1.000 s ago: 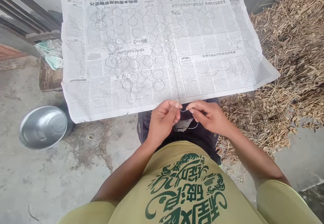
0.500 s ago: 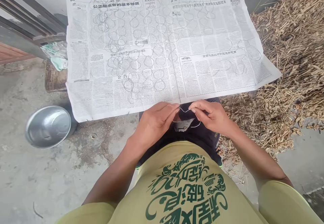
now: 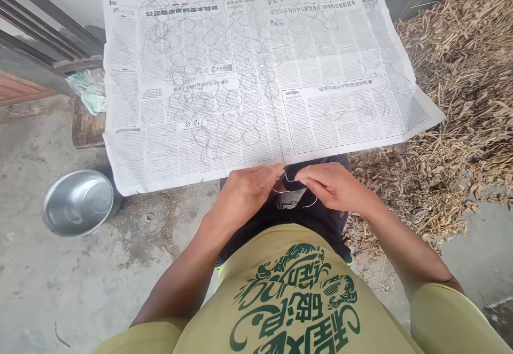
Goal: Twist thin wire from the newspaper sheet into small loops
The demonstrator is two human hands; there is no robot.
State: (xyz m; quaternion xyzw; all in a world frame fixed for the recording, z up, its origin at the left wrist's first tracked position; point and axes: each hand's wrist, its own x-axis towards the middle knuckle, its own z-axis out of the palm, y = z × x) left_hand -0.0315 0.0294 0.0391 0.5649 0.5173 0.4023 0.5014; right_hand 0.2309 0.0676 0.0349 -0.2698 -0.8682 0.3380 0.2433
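My left hand (image 3: pixel 250 188) pinches a thin, pale wire (image 3: pixel 287 177) just below the newspaper's near edge. Facing it, my right hand (image 3: pixel 331 183) grips the same wire between thumb and fingers. A short curved piece spans the gap between the hands, and loose ends curl beneath them. Beyond both hands lies a spread newspaper (image 3: pixel 152 156) that bears several thin wire loops, many shaped like a figure eight (image 3: pixel 251 127). The fingertips of both hands partly hide the wire.
On the concrete floor at left stands a metal pot (image 3: pixel 78 203). A plastic bag (image 3: pixel 88 91) rests on a wooden stool (image 3: pixel 86 130) beside the newspaper. Dry plant stalks (image 3: pixel 460 81) are heaped at right.
The wire between my hands has shifted and bends more steeply. My right hand has moved slightly left, with its fingers lying flatter over the wire. The view has shifted slightly.
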